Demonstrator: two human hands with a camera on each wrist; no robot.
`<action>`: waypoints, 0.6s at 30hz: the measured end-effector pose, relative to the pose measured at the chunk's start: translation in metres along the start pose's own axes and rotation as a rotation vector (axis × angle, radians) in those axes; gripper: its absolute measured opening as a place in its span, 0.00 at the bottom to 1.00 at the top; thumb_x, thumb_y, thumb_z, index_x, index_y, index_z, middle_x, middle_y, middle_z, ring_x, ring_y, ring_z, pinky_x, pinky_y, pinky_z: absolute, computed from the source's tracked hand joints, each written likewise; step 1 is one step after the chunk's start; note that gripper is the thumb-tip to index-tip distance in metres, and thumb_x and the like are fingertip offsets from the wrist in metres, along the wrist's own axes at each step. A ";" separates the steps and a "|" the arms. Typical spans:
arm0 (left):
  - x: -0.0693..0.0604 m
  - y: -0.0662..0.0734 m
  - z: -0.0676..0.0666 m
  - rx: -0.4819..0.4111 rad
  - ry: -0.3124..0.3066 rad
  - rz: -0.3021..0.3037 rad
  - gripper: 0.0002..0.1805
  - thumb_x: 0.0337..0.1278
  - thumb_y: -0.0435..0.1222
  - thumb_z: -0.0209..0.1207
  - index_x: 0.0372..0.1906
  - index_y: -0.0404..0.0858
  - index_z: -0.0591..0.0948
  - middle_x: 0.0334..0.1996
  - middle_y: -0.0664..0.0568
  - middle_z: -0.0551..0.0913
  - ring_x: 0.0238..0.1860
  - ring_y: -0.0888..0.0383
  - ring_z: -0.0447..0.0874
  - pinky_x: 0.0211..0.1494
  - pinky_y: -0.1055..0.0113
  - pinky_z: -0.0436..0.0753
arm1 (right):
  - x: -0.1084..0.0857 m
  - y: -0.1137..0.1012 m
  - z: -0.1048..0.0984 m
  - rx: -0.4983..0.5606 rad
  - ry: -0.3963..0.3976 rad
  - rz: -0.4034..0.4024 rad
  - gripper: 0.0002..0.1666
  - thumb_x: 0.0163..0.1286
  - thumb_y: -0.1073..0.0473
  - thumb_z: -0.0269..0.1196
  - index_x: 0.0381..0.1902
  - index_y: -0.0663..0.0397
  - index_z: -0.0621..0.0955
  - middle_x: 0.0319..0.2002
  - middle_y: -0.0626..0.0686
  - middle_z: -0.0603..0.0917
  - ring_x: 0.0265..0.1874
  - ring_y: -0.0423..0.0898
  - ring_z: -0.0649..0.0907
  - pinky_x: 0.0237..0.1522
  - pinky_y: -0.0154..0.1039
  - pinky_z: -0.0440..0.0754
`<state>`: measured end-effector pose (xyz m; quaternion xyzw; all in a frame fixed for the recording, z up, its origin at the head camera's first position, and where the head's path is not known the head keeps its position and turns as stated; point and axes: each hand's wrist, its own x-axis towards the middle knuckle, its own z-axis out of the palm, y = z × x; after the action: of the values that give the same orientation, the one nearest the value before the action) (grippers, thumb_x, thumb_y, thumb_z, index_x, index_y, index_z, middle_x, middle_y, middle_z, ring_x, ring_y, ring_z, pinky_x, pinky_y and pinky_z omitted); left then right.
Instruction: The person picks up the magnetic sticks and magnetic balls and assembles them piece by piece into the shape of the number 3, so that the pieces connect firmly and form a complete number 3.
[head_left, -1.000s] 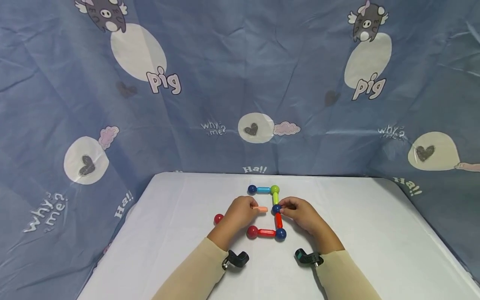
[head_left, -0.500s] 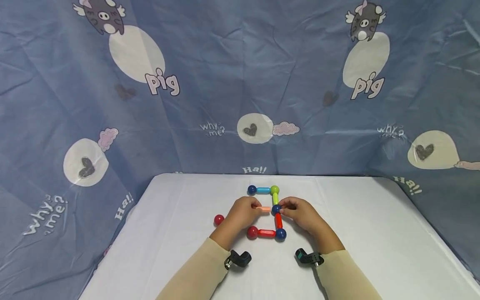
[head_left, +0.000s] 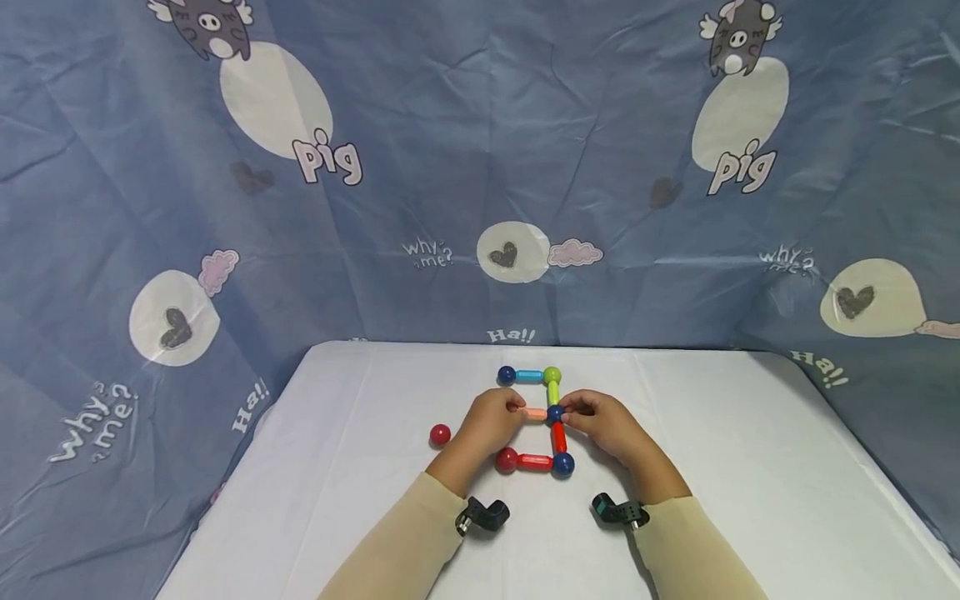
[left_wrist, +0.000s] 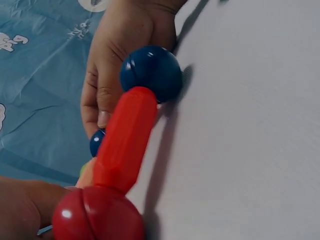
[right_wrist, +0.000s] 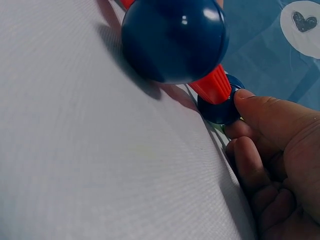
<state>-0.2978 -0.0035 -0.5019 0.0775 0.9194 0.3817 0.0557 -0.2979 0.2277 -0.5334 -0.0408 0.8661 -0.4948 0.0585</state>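
In the head view my left hand [head_left: 491, 418] pinches an orange rod [head_left: 536, 413], whose right end touches the middle blue ball [head_left: 555, 414]. From the other side my right hand [head_left: 606, 423] grips that same ball between thumb and finger, as the right wrist view shows on the blue ball [right_wrist: 216, 112]. A lime rod [head_left: 553, 392] runs from this ball back to a green ball [head_left: 552, 375], then a light blue rod [head_left: 529, 376] to another blue ball [head_left: 507, 375]. Toward the front, a red rod [head_left: 559, 437] joins it to a nearer blue ball [head_left: 562, 465].
Another red rod [head_left: 535, 462] links the nearer blue ball to a red ball [head_left: 507, 460]. A loose red ball [head_left: 440, 435] lies left of my left forearm. The white table [head_left: 360, 467] ends at a blue patterned cloth [head_left: 420, 308] behind.
My left hand has moved slightly right, bringing the orange rod from a gap into contact with the middle blue ball. My right hand keeps its hold on the ball.
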 end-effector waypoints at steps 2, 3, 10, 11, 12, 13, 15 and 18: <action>0.000 -0.001 0.001 -0.008 0.010 -0.004 0.06 0.68 0.39 0.67 0.45 0.43 0.87 0.36 0.55 0.83 0.40 0.56 0.79 0.49 0.58 0.81 | 0.000 0.000 0.000 -0.002 -0.003 -0.006 0.12 0.70 0.58 0.72 0.51 0.46 0.87 0.45 0.46 0.89 0.47 0.46 0.84 0.60 0.50 0.79; -0.001 -0.002 0.001 -0.011 0.016 -0.005 0.08 0.68 0.39 0.66 0.47 0.43 0.87 0.37 0.54 0.84 0.41 0.56 0.79 0.50 0.57 0.82 | 0.000 0.000 0.000 -0.003 -0.004 -0.007 0.13 0.70 0.57 0.72 0.51 0.45 0.87 0.45 0.46 0.89 0.47 0.46 0.84 0.60 0.50 0.79; -0.015 -0.008 -0.008 -0.003 0.101 0.020 0.11 0.70 0.43 0.63 0.50 0.43 0.87 0.42 0.54 0.83 0.44 0.56 0.80 0.53 0.56 0.83 | 0.001 -0.001 0.001 0.003 -0.006 0.013 0.13 0.70 0.58 0.72 0.51 0.45 0.87 0.45 0.46 0.88 0.47 0.46 0.83 0.61 0.50 0.80; -0.020 -0.009 -0.010 -0.004 0.112 0.034 0.10 0.70 0.43 0.62 0.48 0.44 0.87 0.41 0.55 0.83 0.43 0.58 0.80 0.52 0.58 0.83 | 0.001 -0.001 0.001 0.001 -0.007 0.013 0.13 0.70 0.58 0.72 0.51 0.45 0.87 0.45 0.46 0.88 0.47 0.46 0.83 0.61 0.50 0.80; -0.024 -0.010 -0.013 -0.001 0.120 0.062 0.09 0.71 0.42 0.62 0.47 0.44 0.87 0.40 0.56 0.82 0.42 0.59 0.79 0.50 0.60 0.83 | 0.001 -0.001 0.000 -0.005 -0.005 0.014 0.13 0.70 0.58 0.72 0.51 0.45 0.87 0.45 0.46 0.88 0.47 0.46 0.83 0.61 0.50 0.80; -0.029 -0.012 -0.016 0.006 0.122 0.092 0.08 0.71 0.42 0.61 0.45 0.45 0.87 0.39 0.58 0.82 0.41 0.60 0.79 0.49 0.62 0.82 | 0.001 -0.002 0.000 -0.006 -0.005 0.014 0.13 0.70 0.58 0.72 0.51 0.46 0.87 0.45 0.47 0.88 0.47 0.46 0.83 0.60 0.50 0.80; -0.040 -0.014 -0.021 -0.006 0.103 0.149 0.07 0.72 0.41 0.61 0.45 0.45 0.87 0.38 0.60 0.81 0.39 0.62 0.78 0.47 0.66 0.82 | 0.001 -0.002 -0.001 -0.012 -0.002 0.014 0.13 0.70 0.58 0.72 0.51 0.46 0.87 0.45 0.47 0.88 0.47 0.46 0.83 0.60 0.50 0.80; -0.053 -0.022 -0.027 -0.012 0.084 0.227 0.07 0.72 0.39 0.61 0.44 0.45 0.88 0.37 0.61 0.81 0.39 0.63 0.77 0.46 0.68 0.81 | 0.000 -0.002 0.000 -0.017 0.002 0.022 0.13 0.70 0.57 0.72 0.51 0.46 0.87 0.45 0.47 0.88 0.47 0.47 0.82 0.59 0.49 0.80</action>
<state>-0.2521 -0.0471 -0.4958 0.1647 0.9039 0.3939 -0.0258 -0.2981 0.2268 -0.5316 -0.0312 0.8707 -0.4869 0.0629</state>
